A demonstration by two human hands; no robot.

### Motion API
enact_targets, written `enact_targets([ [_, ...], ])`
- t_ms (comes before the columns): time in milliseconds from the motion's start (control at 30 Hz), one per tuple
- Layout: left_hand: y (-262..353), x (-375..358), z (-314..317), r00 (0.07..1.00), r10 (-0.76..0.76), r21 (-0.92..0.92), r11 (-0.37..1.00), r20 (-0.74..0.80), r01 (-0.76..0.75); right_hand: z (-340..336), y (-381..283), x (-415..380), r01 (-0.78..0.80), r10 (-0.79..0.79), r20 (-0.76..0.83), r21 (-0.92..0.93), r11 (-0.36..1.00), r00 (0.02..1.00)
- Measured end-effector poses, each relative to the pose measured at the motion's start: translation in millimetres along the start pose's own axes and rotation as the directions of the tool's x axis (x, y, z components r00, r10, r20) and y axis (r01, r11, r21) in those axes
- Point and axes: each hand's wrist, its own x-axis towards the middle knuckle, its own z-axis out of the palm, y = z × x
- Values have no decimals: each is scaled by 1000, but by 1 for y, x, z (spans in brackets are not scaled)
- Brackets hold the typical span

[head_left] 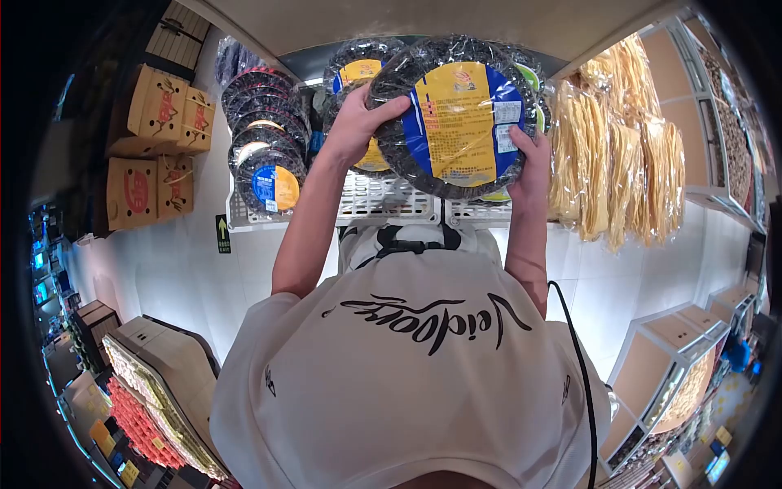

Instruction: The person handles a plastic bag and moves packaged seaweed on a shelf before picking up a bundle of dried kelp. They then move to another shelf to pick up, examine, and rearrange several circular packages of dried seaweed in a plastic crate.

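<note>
Between my two hands is a large round pack of dried seaweed point(460, 122), dark and wrapped in clear plastic, with a yellow and blue label facing up. My left hand point(364, 122) grips its left rim, thumb on top and the other fingers hidden beneath. On the right rim, my right hand point(531, 159) closes in the same way, its thumb beside a white sticker. Behind and left of this pack lies a similar round pack point(357, 75) with a yellow label, partly covered. Another with a green-edged label point(531, 78) shows behind its right side.
A white perforated rack point(387, 198) stands against my front. Stacked round packs point(265, 147) fill its left side; bagged yellow dried sticks point(619, 155) hang over its right. A shelf panel point(423, 18) overhangs the far side. Cardboard boxes point(155, 114) sit at the left.
</note>
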Motion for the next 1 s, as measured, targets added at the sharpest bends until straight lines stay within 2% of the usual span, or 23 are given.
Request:
enact_targets([
  [267,2,-2,-3,997,79,-10,997,-3,-79,5,0,4,-2,2,70,0,1000,998],
  [1000,6,-2,-4,996,85,45,995,9,-85,7,-1,2,39,-41,88,23,999,995],
])
